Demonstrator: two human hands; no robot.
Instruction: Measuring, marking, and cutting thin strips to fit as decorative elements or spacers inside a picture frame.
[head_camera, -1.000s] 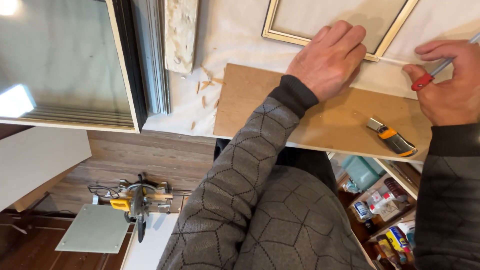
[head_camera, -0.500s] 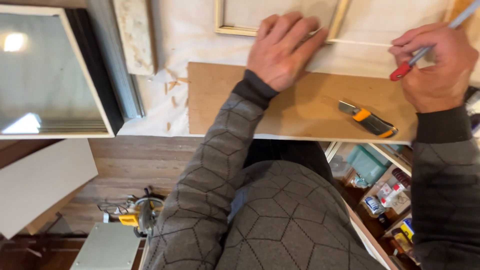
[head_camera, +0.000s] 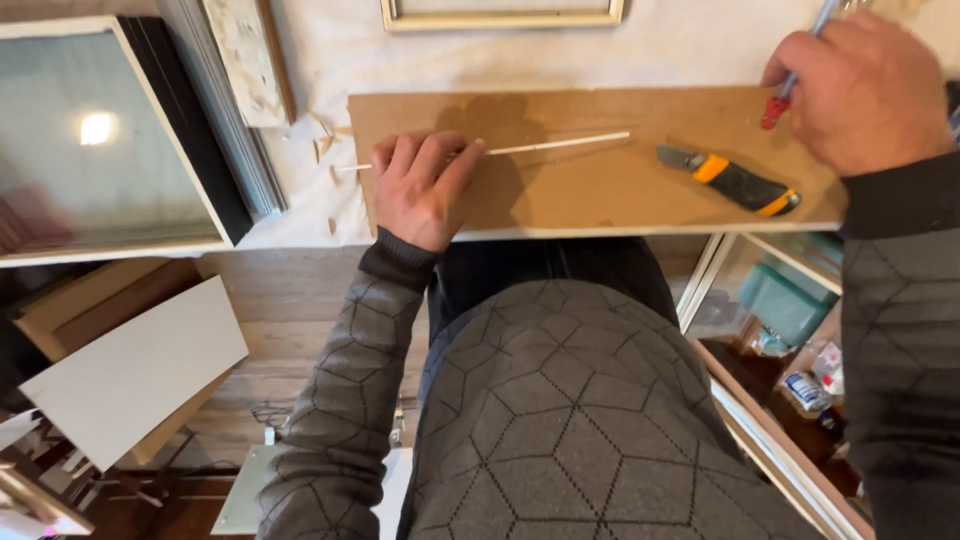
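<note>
My left hand (head_camera: 420, 188) presses down on a thin pale wooden strip (head_camera: 560, 143) that lies across a brown fibreboard sheet (head_camera: 600, 185) at the table's near edge. The strip sticks out past the board's left end. My right hand (head_camera: 865, 90) is at the upper right, shut on a pen-like tool with a red tip (head_camera: 785, 98), held above the board's right end. An orange and black utility knife (head_camera: 735, 182) lies on the board between my two hands.
A gold picture frame (head_camera: 500, 15) lies at the far edge on the white table cover (head_camera: 330, 60). Glazed frames (head_camera: 110, 140) lean at the left. Wood chips (head_camera: 325, 135) lie by the board. Below, white boards (head_camera: 135, 365) and a box of supplies (head_camera: 800, 330) sit on the floor.
My left hand has drawn back from the gold frame to the board's left end, bringing the thin strip onto the board. My right hand has stayed at the right with the tool.
</note>
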